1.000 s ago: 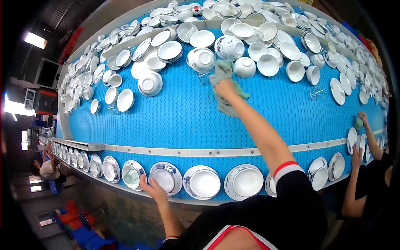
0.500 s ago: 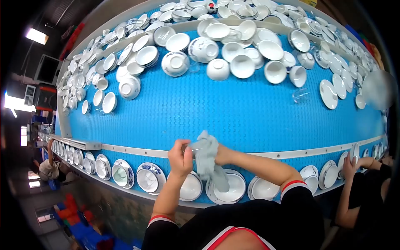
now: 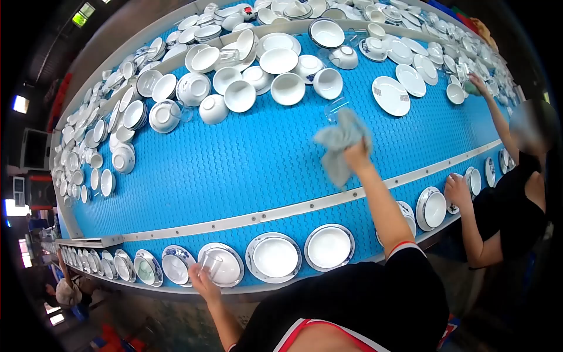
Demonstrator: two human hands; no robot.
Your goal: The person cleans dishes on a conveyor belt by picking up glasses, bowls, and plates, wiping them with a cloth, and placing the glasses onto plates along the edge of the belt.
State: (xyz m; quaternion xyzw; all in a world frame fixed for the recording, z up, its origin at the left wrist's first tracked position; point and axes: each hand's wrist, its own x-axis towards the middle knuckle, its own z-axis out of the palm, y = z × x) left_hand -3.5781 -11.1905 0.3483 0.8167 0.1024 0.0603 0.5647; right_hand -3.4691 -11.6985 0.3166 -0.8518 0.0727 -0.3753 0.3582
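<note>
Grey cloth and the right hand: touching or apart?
Touching. The head view shows the grey cloth bunched in the grip of the right hand, its loose folds hanging out past the fingers.

- The cloth (image 3: 345,146) is motion-blurred and covers part of the right hand's (image 3: 358,155) fingers.
- The clear glass (image 3: 336,109) meets the cloth's outline; whether they touch is unclear.
- Whether the left hand (image 3: 203,284) grips the tumbler (image 3: 212,263) cannot be told.
- The right forearm (image 3: 381,199) partly hides a bowl (image 3: 409,224) at the conveyor belt's (image 3: 234,158) near edge.
- Marks on the labelled plate (image 3: 387,107) are too small to read.
- The co-worker's head (image 3: 532,126) is blurred.
</note>
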